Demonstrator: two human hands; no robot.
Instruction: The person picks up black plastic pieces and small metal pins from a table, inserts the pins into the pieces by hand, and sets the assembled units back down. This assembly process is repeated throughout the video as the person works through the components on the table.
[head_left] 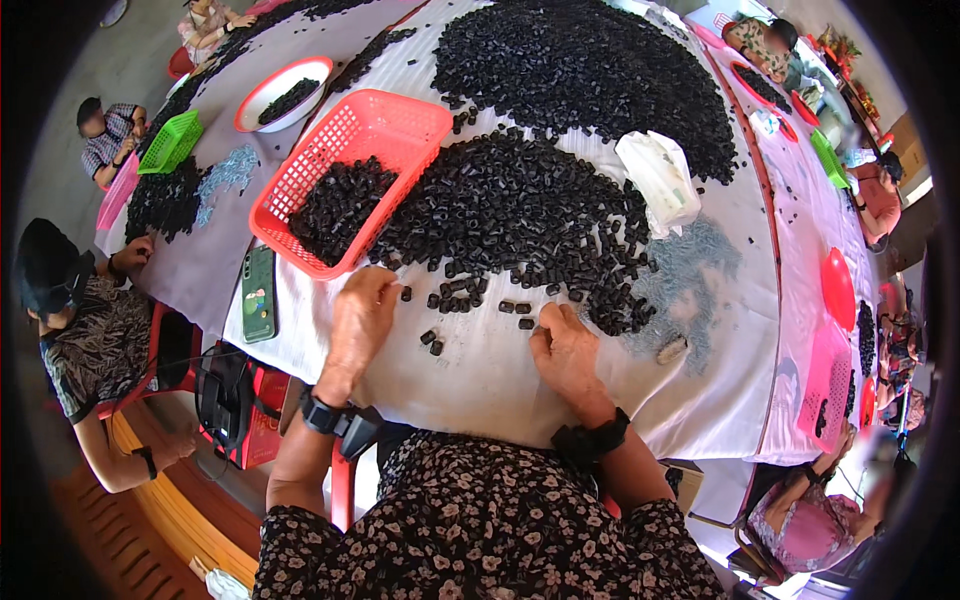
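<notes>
Two hands: resting on the white tablecloth [480,380], among small black plastic pieces [500,215].
Left hand [360,318]: palm down, fingers loosely bent, holding nothing that shows; fingertips just beside the near corner of the red basket [400,125].
Right hand [565,345]: palm down, fingers curled at the edge of the pile; whether a piece is pinched cannot be told.
Black pieces: heaped mid-table beyond both hands, more lying in the red basket, a few loose ones [432,343] between the hands.
Green phone [259,293]: flat on the cloth, left of the left hand.
White bag [660,180]: beside the heap, beyond the right hand.
Wrists: dark bands on both.
</notes>
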